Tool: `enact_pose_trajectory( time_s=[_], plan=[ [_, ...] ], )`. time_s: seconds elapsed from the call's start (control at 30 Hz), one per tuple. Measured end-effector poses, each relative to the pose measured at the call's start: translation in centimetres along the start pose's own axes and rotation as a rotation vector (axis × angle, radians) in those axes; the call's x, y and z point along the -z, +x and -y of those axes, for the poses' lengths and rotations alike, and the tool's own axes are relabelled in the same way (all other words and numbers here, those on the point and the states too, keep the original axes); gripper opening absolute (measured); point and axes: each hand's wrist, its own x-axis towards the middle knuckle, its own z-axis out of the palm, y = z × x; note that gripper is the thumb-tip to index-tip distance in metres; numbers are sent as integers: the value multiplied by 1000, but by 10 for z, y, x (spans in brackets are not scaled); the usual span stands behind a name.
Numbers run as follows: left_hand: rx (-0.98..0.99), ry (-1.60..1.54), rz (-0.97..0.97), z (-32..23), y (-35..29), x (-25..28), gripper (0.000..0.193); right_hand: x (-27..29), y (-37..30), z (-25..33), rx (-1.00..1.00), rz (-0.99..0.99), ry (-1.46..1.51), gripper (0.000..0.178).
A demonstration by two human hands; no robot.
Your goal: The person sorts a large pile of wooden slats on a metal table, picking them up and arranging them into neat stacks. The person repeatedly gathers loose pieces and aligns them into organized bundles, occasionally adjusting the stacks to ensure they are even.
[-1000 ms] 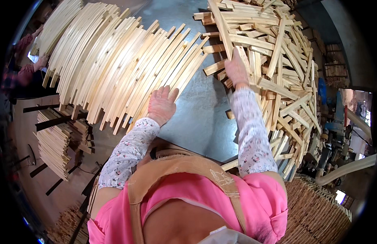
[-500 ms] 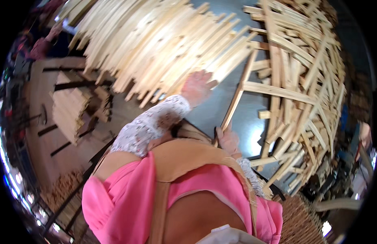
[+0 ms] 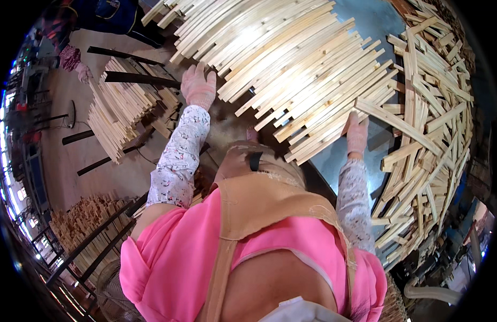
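Note:
Pale wooden strips point(image 3: 280, 64) lie side by side in a wide row on a grey metal table point(image 3: 342, 166). My left hand point(image 3: 198, 87), in a light glove, reaches forward with fingers spread and nothing in it. It is beside the left ends of the strips, near the tip of a dark metal bar point(image 3: 138, 78). At the row's right edge, my right hand point(image 3: 357, 137) is closed at the end of one wooden strip point(image 3: 393, 119), which slants off over a jumbled heap. The fingertips are partly hidden there.
The heap of loose wooden pieces point(image 3: 431, 134) fills the table's right side. At left, a stack of strips point(image 3: 119, 102) rests on dark bars, with a co-worker's gloved hand point(image 3: 83, 72) at it. Bundled wood point(image 3: 90, 220) stands at lower left, behind black rails.
My left hand has moved left off the strips. My right hand has moved forward to the row's edge; the upright strip it held is no longer distinct. The view has shifted, showing the co-worker more fully.

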Motion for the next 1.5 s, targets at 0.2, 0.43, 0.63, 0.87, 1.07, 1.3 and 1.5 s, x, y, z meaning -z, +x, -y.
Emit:
enact_pose_trajectory(
  time_s=[0.2,0.43,0.63,0.87,1.07,1.3,1.5],
  plan=[
    [-32,-3,105,2,22,3,53,53,115,19,51,-4,21,93],
    [77,-369,-171,-10,-19,11,44,101,170,24,117,-50,-250,72],
    [1067,-1361,462,-26,-108,-38,53,16,52,-31,88,-114,-8,70],
    [1035,-1623,259,-62,-132,-47,52,-6,7,52,407,-122,-108,72],
    [482,-1437,213,-84,-138,41,43,-105,-37,200,1430,25,-461,58],
    [327,-629,310,-33,-18,36,58,-95,-27,296,1569,264,-215,54],
    [660,-1163,457,9,8,-54,77,-43,-57,315,1684,383,-194,65]
  ],
)
